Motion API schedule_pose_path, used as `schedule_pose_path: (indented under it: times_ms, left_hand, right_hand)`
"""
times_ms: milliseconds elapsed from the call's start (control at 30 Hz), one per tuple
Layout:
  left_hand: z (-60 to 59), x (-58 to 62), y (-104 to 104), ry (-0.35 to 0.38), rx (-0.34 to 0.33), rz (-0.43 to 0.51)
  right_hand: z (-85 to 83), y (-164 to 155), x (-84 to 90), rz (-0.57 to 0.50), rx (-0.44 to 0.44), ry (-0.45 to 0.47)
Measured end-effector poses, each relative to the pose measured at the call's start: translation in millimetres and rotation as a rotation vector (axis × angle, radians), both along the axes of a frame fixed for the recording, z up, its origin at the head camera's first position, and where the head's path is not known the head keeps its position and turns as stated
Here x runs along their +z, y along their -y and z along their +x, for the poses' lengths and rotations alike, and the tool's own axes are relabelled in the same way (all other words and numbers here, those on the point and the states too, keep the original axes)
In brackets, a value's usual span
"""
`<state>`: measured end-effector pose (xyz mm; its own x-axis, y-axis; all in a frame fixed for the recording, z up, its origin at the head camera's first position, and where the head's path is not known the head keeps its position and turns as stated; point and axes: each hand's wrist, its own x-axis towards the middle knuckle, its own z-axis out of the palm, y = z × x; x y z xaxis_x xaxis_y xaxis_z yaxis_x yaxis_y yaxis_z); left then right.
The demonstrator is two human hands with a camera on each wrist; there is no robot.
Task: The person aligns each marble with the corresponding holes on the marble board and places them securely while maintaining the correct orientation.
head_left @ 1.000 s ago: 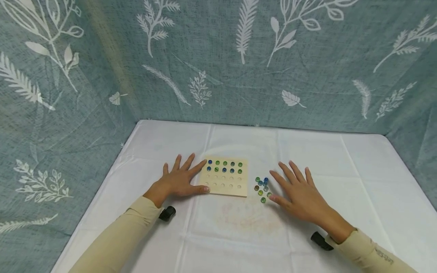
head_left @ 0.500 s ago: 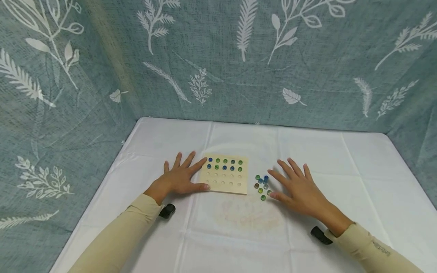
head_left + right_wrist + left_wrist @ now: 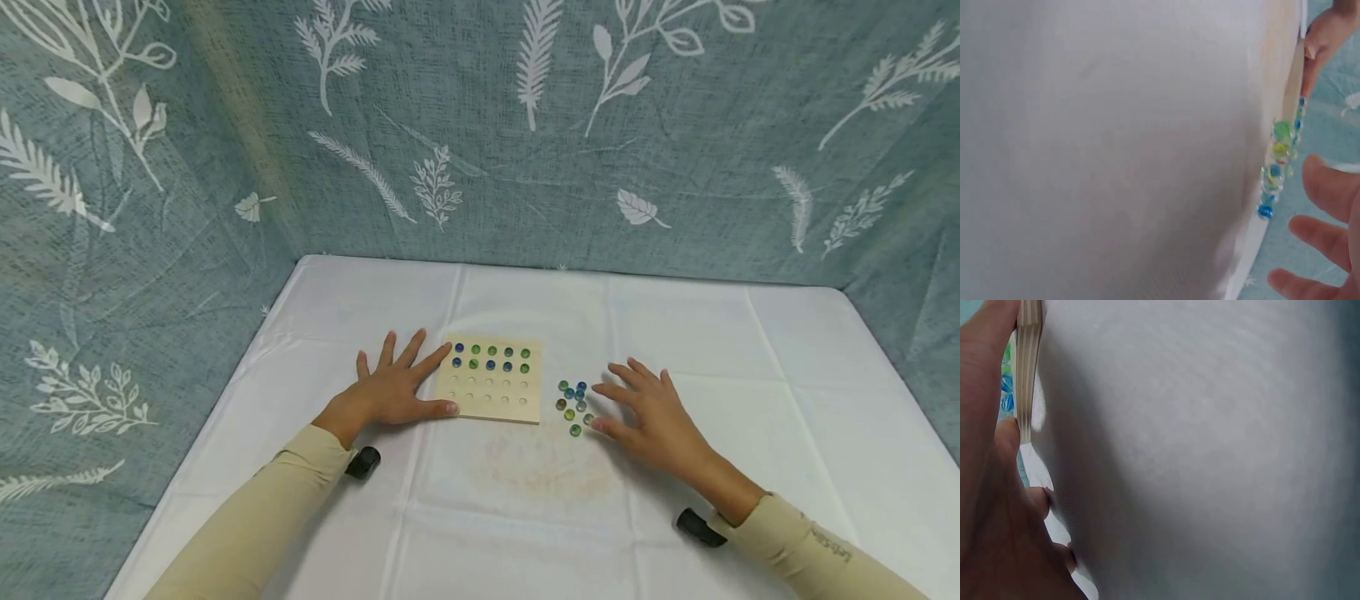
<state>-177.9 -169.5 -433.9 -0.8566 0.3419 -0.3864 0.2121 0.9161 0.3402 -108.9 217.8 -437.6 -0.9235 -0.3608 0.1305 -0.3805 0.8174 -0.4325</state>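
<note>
A pale wooden board [image 3: 495, 390] with rows of round hollows lies on the table. Blue and green glass marbles [image 3: 491, 351] fill its two far rows; the two near rows hold none. My left hand [image 3: 393, 393] is spread at the board's left side, thumb and index finger touching its edge, as the left wrist view also shows at the layered board edge [image 3: 1026, 381]. Right of the board lies a loose group of marbles [image 3: 569, 414], blue, green, yellowish and brownish. Just beside them is my right hand [image 3: 660, 421], fingers slightly bent and holding nothing.
A white cloth [image 3: 510, 525] with fold creases covers the table. Behind and to the left hangs a teal curtain [image 3: 480, 200] with white leaf prints. A black wrist device [image 3: 700, 527] sits under the right wrist, another black device [image 3: 363, 462] under the left.
My right hand's fingers have bent and drawn closer together beside the loose marbles. My left hand stays at the board. The head view has shifted slightly.
</note>
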Motion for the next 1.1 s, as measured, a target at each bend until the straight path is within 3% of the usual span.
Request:
schedule_pose_path:
  times_ms: [367,1100]
  left_hand:
    - [-0.8,0.4,0.8,0.003,0.000,-0.011]
    - [-1.5,-2.6,2.0,0.007,-0.008,-0.018]
  right_hand:
    - [0.6,3.6,-4.2,-0.024,0.005,-0.025]
    - [-7.8,11.2,-1.5,-0.024,0.004,0.027]
